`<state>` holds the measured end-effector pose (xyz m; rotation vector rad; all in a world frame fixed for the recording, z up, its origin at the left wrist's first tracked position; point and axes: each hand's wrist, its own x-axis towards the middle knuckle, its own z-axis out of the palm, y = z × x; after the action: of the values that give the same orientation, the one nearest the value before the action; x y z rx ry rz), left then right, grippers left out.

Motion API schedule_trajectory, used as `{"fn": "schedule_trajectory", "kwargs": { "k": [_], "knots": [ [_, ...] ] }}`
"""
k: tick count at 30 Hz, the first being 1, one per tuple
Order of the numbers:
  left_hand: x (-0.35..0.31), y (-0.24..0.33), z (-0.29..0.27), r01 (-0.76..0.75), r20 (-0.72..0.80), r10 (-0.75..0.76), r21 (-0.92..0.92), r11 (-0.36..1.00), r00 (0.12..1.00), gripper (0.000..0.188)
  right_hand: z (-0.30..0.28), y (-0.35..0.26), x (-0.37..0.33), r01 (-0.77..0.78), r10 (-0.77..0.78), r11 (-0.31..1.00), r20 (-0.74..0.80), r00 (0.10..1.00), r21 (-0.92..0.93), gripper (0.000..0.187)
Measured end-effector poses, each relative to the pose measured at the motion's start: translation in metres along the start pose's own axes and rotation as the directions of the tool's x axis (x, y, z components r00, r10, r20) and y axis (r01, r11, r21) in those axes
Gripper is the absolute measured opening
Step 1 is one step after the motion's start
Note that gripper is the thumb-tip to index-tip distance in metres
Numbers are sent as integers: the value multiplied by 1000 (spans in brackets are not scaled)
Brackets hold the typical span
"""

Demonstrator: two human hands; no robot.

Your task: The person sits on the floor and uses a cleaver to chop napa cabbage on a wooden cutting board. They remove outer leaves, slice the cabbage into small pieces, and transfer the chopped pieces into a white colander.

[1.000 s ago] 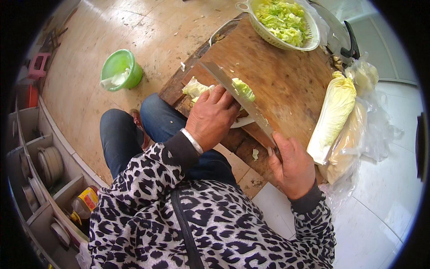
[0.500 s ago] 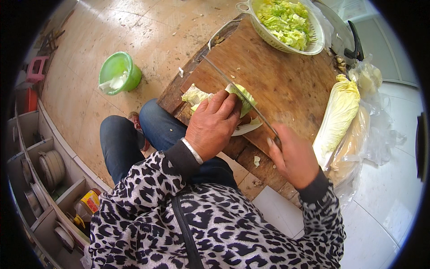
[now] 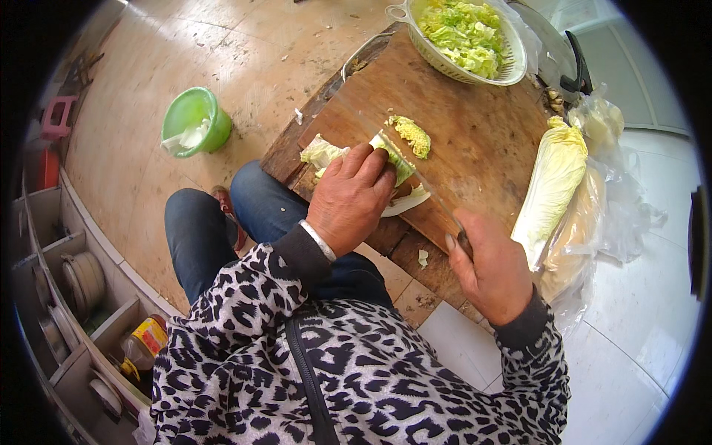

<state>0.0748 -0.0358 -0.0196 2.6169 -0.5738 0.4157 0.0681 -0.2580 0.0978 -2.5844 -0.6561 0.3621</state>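
Note:
My left hand (image 3: 351, 199) presses a stack of napa cabbage leaves (image 3: 320, 153) onto a wooden cutting board (image 3: 467, 159), its fingers curled over them. In my right hand (image 3: 493, 263) is the handle of a knife (image 3: 437, 199); its thin blade runs across the board, right beside the left fingertips and along the cut edge of the leaves. A sliced strip of cabbage (image 3: 411, 136) lies on the board just beyond the blade. One pale leaf end (image 3: 407, 202) pokes out below the left fingers.
A white colander (image 3: 512, 70) of cut cabbage stands at the board's far edge. To the right lie a whole napa cabbage (image 3: 552, 185) and plastic bags (image 3: 623, 208). A green bucket (image 3: 215, 130) sits on the floor at left. Near my left side are shelves holding a bottle (image 3: 144, 341).
A cut strip of cabbage has come away and now lies on the board past the blade. The knife has shifted slightly; the left hand still presses the leaves.

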Motion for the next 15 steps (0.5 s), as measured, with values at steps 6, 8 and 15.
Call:
{"fn": "schedule_trajectory", "kwargs": {
  "k": [6,8,15],
  "knots": [
    [0,-2,0,12,-8,-12,-27,1000,1000,27,-2,0,9,-34,35,999,139,990,-8,34],
    [0,-2,0,19,-6,-19,-18,1000,1000,26,9,8,21,10,-9,1000,141,990,-8,34],
    [-3,-3,0,-10,-49,12,40,999,999,30,47,26,40,-41,42,994,-10,999,104,28]
  ]
}}
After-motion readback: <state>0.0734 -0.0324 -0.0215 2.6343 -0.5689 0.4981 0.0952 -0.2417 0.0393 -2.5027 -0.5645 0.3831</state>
